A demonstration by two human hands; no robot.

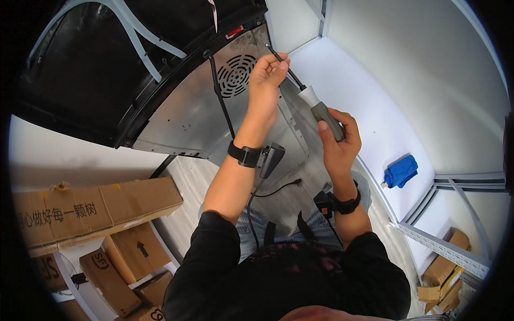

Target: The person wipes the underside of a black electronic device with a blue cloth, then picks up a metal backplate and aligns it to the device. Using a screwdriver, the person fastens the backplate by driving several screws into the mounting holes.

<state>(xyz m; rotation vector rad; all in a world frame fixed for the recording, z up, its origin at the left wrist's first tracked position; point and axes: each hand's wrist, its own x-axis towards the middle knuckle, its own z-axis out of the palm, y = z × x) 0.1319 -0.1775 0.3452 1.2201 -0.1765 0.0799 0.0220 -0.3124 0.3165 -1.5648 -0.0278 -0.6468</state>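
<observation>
Far-left boxes: a long brown carton (96, 214) lies over several smaller cartons (138, 251), to the left of my legs.
Upper-left unit: black panel (69, 69), two pale hoses (128, 27) running across it; along its lower edge, a bare metal panel (176, 115).
Cord: a black cord (218, 91) comes from the black edge and passes down over the metal panel, behind my left wrist.
Vent: round slotted vent (235, 76) in the metal panel, just left of my left hand in view.
Left hand: my left hand (266, 74) is raised, fingers curled, thumb and fingertips pinching the dark shaft near its tip. A black strap (244, 155) circles the wrist.
Screwdriver: the screwdriver (321, 113) spans both my hands, slanting from tip at upper left to grey handle at lower right, white collar between. Tip projects just past my left fingertips; whether it touches the metal panel, cannot tell.
Right hand: my right hand (342, 139) wraps loosely round the grey handle, thumb on the near side, fingers across the far side.
Right-hand surface: a blue bundle (400, 171) lies on the white board (369, 101), well apart from my right hand.
Far-right corner: more cardboard (443, 267), low down.
</observation>
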